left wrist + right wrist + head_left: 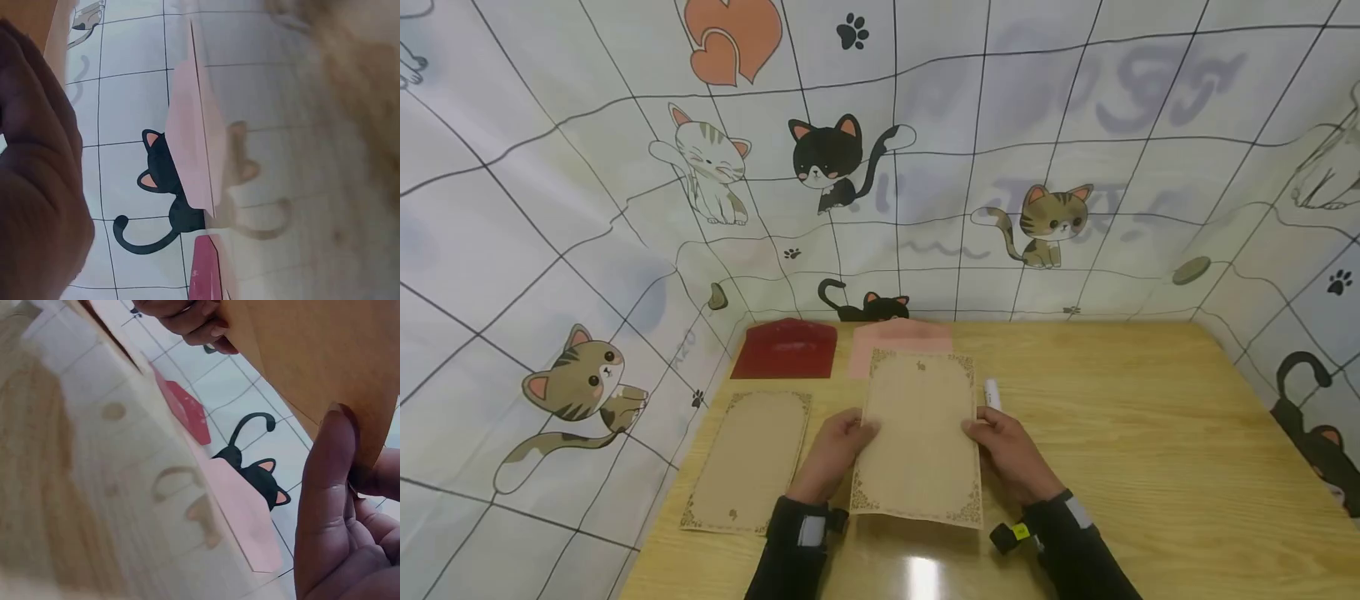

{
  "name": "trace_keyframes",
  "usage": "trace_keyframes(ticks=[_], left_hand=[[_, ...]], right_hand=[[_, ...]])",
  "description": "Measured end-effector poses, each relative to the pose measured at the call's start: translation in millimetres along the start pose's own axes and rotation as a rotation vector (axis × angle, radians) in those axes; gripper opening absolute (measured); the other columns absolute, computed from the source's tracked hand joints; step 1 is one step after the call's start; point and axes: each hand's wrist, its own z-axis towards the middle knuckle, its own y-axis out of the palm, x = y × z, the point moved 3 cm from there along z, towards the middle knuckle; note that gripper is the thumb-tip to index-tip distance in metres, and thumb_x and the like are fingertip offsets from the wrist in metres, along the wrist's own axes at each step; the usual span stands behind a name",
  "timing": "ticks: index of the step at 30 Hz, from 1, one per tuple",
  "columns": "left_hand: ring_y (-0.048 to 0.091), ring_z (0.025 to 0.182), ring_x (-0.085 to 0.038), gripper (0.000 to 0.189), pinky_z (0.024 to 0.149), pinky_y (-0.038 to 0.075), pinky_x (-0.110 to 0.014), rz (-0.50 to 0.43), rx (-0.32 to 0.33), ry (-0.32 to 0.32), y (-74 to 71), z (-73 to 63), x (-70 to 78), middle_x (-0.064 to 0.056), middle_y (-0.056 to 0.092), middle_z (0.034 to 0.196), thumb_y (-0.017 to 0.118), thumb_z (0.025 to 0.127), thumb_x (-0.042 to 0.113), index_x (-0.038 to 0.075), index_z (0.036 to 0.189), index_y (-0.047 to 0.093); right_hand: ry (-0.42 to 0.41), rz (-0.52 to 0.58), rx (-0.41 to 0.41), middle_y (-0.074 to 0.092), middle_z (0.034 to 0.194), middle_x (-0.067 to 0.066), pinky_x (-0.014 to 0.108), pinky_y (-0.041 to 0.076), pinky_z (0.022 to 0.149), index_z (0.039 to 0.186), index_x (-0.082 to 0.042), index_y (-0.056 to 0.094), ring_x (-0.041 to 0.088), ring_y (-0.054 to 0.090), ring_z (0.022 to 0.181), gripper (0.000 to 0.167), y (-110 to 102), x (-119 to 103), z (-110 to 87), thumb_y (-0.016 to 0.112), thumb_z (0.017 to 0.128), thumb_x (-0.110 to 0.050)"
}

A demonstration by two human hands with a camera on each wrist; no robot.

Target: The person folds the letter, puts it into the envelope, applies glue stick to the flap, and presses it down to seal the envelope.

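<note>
Both hands hold up a sheet of tan stationery paper point(919, 437) with ornate corners and a small figure printed near its top edge. My left hand point(833, 450) pinches its left edge, thumb in front. On the right edge, my right hand point(1011, 450) pinches it the same way; in the right wrist view the thumb point(328, 487) presses on the paper point(319, 356). The sheet is lifted above the table and covers the lower part of a pink envelope point(902, 335). Left of it lies a second, similar sheet point(748, 462) flat on the table.
A dark red envelope point(786, 350) lies at the back left of the wooden table point(1150, 450). Just behind my right hand is a white capped pen or tube point(992, 393), partly hidden. A cat-patterned cloth point(940, 225) hangs around the back and sides.
</note>
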Motion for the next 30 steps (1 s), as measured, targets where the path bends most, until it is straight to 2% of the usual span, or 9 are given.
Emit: trace_keyframes(ticks=[4,9,13,17,20,22,25,29,30], left_hand=[[0.069,0.084,-0.012,0.026,0.074,0.061,-0.028,-0.065,-0.02,0.025,1.4,6.1,6.0,-0.002,0.072,0.098,0.061,0.116,0.016,-0.005,0.129,0.069],[0.073,0.09,-0.013,0.026,0.078,0.064,-0.031,-0.14,-0.027,0.038,1.7,11.5,9.5,-0.001,0.075,0.104,0.057,0.116,0.011,-0.003,0.135,0.069],[0.069,0.088,-0.011,0.021,0.077,0.063,-0.029,-0.157,-0.027,0.053,-0.4,16.8,13.3,0.003,0.071,0.097,0.059,0.116,0.011,-0.002,0.127,0.072],[0.066,0.088,-0.009,0.016,0.077,0.062,-0.026,-0.143,-0.01,0.076,-3.8,25.5,19.4,0.005,0.067,0.093,0.061,0.115,0.011,0.001,0.116,0.074],[0.063,0.084,-0.008,0.014,0.076,0.061,-0.025,-0.14,0.027,0.074,-6.2,32.3,21.4,0.006,0.066,0.088,0.064,0.113,0.009,0.004,0.115,0.077],[0.059,0.08,-0.008,0.013,0.075,0.059,-0.025,-0.133,0.052,0.075,-6.9,35.6,22.3,0.008,0.062,0.083,0.066,0.111,0.008,0.003,0.116,0.077],[0.054,0.077,-0.009,0.013,0.073,0.056,-0.026,-0.119,0.066,0.082,-6.8,40.6,23.2,0.008,0.059,0.08,0.068,0.111,0.009,0.004,0.117,0.078],[0.062,0.084,-0.01,0.018,0.076,0.059,-0.028,-0.092,0.055,0.148,-7.0,47.6,28.9,0.008,0.066,0.097,0.063,0.114,0.01,-0.001,0.122,0.076],[0.066,0.088,-0.009,0.021,0.078,0.061,-0.028,-0.089,0.047,0.166,-7.2,49.2,31.5,0.01,0.068,0.104,0.061,0.116,0.01,-0.002,0.124,0.076]], right_hand=[[-0.034,0.029,0.008,0.078,0.111,-0.007,0.029,0.067,0.084,0.147,0.006,0.056,0.008,0.079,0.095,0.041,-6,-8,2.5,0.058,0.12,-0.025],[-0.077,0.068,0.004,0.076,0.112,-0.007,0.032,0.07,0.085,0.14,-0.001,0.064,0.009,0.079,0.097,0.027,-12,-17,3.2,0.059,0.119,-0.017],[-0.105,0.051,0.026,0.078,0.109,-0.009,0.031,0.069,0.087,0.131,-0.009,0.075,0.008,0.078,0.099,0.021,-17,-23,3.6,0.061,0.118,-0.014],[-0.139,-0.025,0.089,0.074,0.102,-0.01,0.03,0.068,0.086,0.126,-0.001,0.077,0.007,0.074,0.095,0.021,-22,-32,7.4,0.065,0.116,-0.014],[-0.165,-0.113,0.152,0.074,0.101,-0.01,0.029,0.068,0.086,0.134,0.008,0.073,0.006,0.074,0.093,0.031,-24,-39,10.3,0.068,0.115,-0.014],[-0.183,-0.179,0.193,0.078,0.104,-0.007,0.029,0.068,0.087,0.14,0.01,0.071,0.005,0.075,0.094,0.036,-26,-42,11.2,0.07,0.114,-0.015],[-0.22,-0.273,0.23,0.081,0.109,0.004,0.031,0.07,0.087,0.138,0.007,0.073,0.005,0.076,0.094,0.033,-28,-47,11.7,0.071,0.113,-0.014],[-0.299,-0.37,0.184,0.079,0.112,0.022,0.036,0.071,0.082,0.139,0.003,0.073,0.008,0.078,0.088,0.028,-33,-54,12.7,0.064,0.116,-0.01],[-0.316,-0.374,0.165,0.078,0.121,0.028,0.035,0.071,0.082,0.142,0.003,0.071,0.007,0.079,0.088,0.029,-35,-56,12.9,0.062,0.117,-0.009]])
